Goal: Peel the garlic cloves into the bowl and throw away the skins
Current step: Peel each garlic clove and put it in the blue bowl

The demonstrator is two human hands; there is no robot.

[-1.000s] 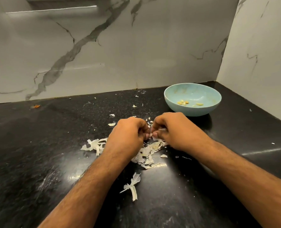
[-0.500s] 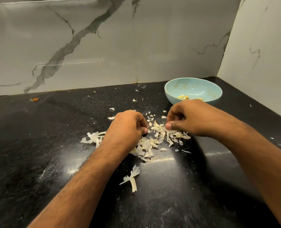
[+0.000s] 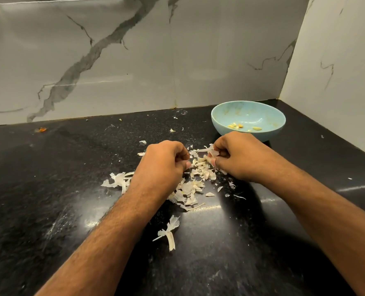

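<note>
On the black speckled stone surface (image 3: 49, 189), my left hand (image 3: 162, 165) is curled, its contents hidden. Papery white garlic skins (image 3: 190, 189) lie between. My right hand (image 3: 239, 154) pinches a skin-covered clove (image 3: 212, 154); the pale blue bowl (image 3: 248, 119) sits just beyond it, nearer that hand.

Dim warm indoor light, bright glare streaks on the glossy black counter (image 3: 49, 189), faint reflected band on the marble wall (image 3: 113, 60), soft shadows under both forearms, wide-angle bending at the edges, slight motion blur on lower forearms, centre fairly sharp
</note>
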